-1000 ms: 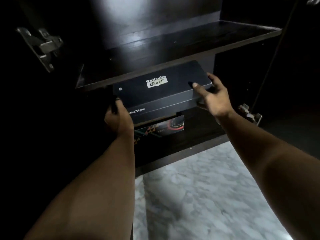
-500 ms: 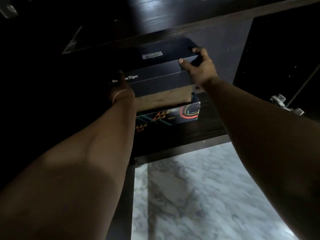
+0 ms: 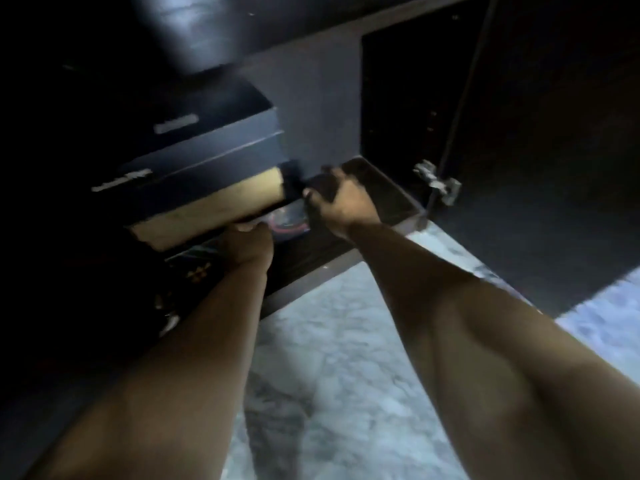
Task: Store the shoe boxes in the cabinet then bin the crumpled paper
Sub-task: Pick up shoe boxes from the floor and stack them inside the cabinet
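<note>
1. Black shoe box (image 3: 207, 147): lid label and side lettering smeared by motion blur, unreadable; left end lost in darkness.
2. Patterned box (image 3: 197, 261) beneath it: mostly covered by the left hand (image 3: 247, 249) and the black box; print indistinct.
3. Right hand (image 3: 341, 199): fingertips hidden in shadow at the black box's right end; grip cannot be told.
4. Left hand: fingers tucked under the box's lower edge, unseen.
5. Cabinet (image 3: 391, 98): interior left of the left hand too dark to read.
6. Hinge (image 3: 438, 183), right of the right hand: blurred.
</note>
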